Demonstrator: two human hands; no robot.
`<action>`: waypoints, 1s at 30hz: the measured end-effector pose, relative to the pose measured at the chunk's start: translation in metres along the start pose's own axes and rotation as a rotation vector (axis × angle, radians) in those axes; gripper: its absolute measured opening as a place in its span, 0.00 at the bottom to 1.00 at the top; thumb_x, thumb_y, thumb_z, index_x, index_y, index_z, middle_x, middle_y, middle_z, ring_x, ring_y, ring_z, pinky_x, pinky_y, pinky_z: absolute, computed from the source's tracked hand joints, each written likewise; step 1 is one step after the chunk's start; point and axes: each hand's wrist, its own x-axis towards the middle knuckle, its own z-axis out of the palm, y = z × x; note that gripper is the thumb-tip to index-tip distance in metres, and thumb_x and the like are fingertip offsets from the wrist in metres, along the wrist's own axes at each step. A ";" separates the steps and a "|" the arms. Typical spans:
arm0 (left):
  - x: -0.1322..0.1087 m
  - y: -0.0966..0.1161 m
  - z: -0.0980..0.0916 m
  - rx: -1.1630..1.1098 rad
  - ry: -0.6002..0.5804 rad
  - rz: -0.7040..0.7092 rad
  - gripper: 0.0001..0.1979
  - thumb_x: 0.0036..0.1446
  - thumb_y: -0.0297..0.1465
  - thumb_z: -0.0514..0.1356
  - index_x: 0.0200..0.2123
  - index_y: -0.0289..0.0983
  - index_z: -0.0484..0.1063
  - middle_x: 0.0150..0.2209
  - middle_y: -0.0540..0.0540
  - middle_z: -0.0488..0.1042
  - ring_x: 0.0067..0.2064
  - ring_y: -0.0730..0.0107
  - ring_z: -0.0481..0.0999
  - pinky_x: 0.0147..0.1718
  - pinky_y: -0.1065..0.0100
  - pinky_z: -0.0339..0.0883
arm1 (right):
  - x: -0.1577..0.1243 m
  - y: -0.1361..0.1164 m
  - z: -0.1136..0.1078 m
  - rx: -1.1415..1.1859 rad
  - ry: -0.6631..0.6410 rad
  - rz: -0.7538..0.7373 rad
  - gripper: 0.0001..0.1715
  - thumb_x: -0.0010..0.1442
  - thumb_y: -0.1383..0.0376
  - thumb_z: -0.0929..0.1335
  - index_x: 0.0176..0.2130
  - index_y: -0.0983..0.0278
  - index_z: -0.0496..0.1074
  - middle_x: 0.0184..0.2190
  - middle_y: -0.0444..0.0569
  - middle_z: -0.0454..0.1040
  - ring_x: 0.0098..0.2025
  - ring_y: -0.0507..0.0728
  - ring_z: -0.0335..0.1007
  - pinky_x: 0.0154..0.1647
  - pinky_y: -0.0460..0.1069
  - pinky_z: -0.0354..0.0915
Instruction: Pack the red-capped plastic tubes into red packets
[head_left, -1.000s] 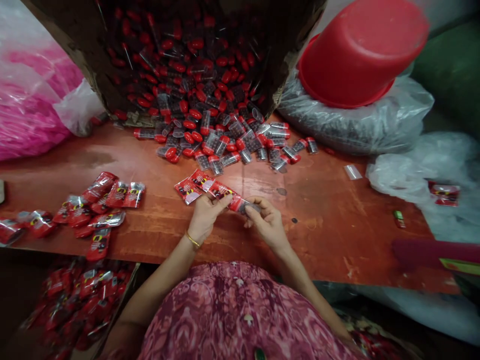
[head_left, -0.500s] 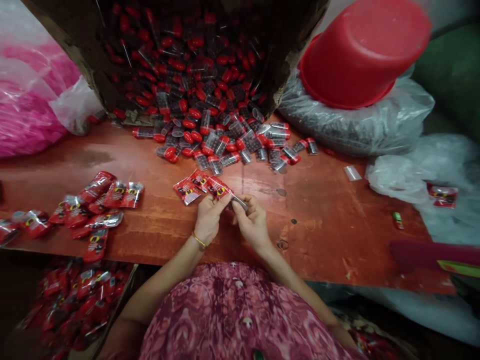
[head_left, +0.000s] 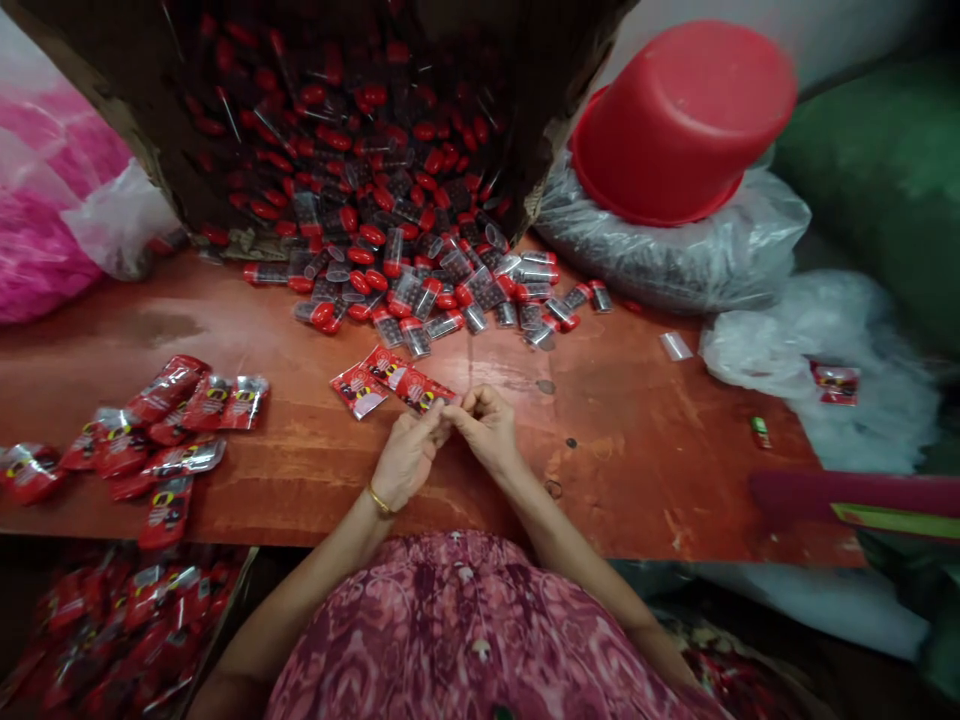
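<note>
My left hand (head_left: 407, 455) and right hand (head_left: 486, 428) have closed together over the last 1 second. Both now pinch the near end of the red sachet strip (head_left: 409, 385), which trails across the table (head_left: 637, 440) toward the spilled vials (head_left: 420, 290). My fingers hide the vial I was holding.

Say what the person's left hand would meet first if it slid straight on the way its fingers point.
Probably the red sachet strip that the left hand already pinches. Beyond it lie the spilled red-capped tubes, though depth is unclear.
</note>
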 end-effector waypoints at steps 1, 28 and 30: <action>-0.001 0.005 -0.004 0.001 0.022 -0.004 0.13 0.40 0.35 0.69 0.27 0.33 0.73 0.26 0.49 0.77 0.30 0.72 0.76 0.33 0.72 0.67 | 0.005 0.000 -0.002 -0.111 -0.026 -0.060 0.22 0.48 0.49 0.69 0.22 0.61 0.58 0.16 0.38 0.60 0.18 0.48 0.55 0.20 0.44 0.56; 0.046 0.061 -0.046 1.762 0.496 0.555 0.10 0.48 0.38 0.63 0.35 0.43 0.79 0.55 0.42 0.69 0.62 0.43 0.56 0.58 0.41 0.43 | 0.021 0.038 -0.049 -0.880 0.015 -0.494 0.23 0.58 0.57 0.63 0.51 0.63 0.65 0.58 0.60 0.61 0.60 0.66 0.55 0.56 0.64 0.55; 0.047 0.062 -0.047 1.830 0.496 0.525 0.10 0.52 0.37 0.61 0.36 0.44 0.79 0.54 0.43 0.70 0.61 0.43 0.57 0.57 0.40 0.45 | 0.020 0.032 -0.045 -0.833 0.031 -0.533 0.20 0.58 0.58 0.63 0.48 0.64 0.68 0.56 0.60 0.64 0.59 0.65 0.57 0.56 0.63 0.56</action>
